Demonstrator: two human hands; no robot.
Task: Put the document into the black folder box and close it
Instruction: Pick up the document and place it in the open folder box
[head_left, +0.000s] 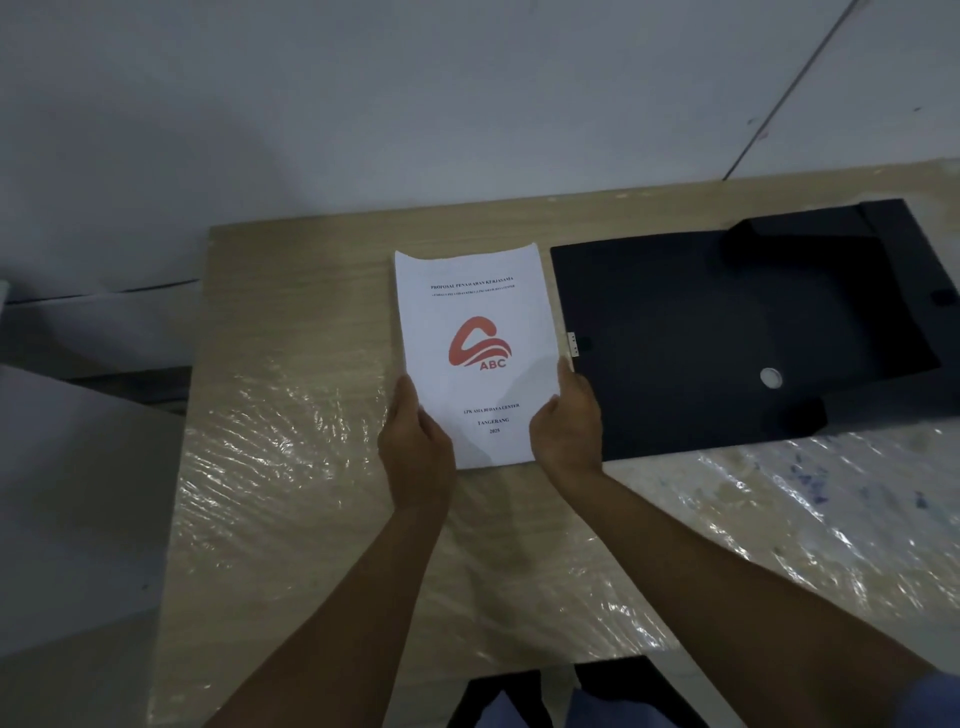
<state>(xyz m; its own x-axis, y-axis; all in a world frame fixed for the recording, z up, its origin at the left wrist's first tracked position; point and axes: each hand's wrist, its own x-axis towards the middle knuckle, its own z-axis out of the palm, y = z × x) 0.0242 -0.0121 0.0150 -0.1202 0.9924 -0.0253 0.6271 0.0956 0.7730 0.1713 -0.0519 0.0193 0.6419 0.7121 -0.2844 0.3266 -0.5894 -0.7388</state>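
A white document (475, 332) with a red ABC logo on its cover is held over the middle of the wooden table. My left hand (413, 441) grips its lower left edge and my right hand (566, 423) grips its lower right edge. Its top edge curls slightly. Directly to the right lies the black folder box (691, 322), spread open and flat on the table, with a round silver fastener (770, 378) on its dark inner surface. The document's right edge is close to the folder's left edge.
The wooden table (291, 322) is covered with crinkled clear plastic wrap (270, 467). A grey wall rises behind it. A pale surface (67, 467) stands to the left of the table. Paint-stained plastic (831, 493) covers the right front area.
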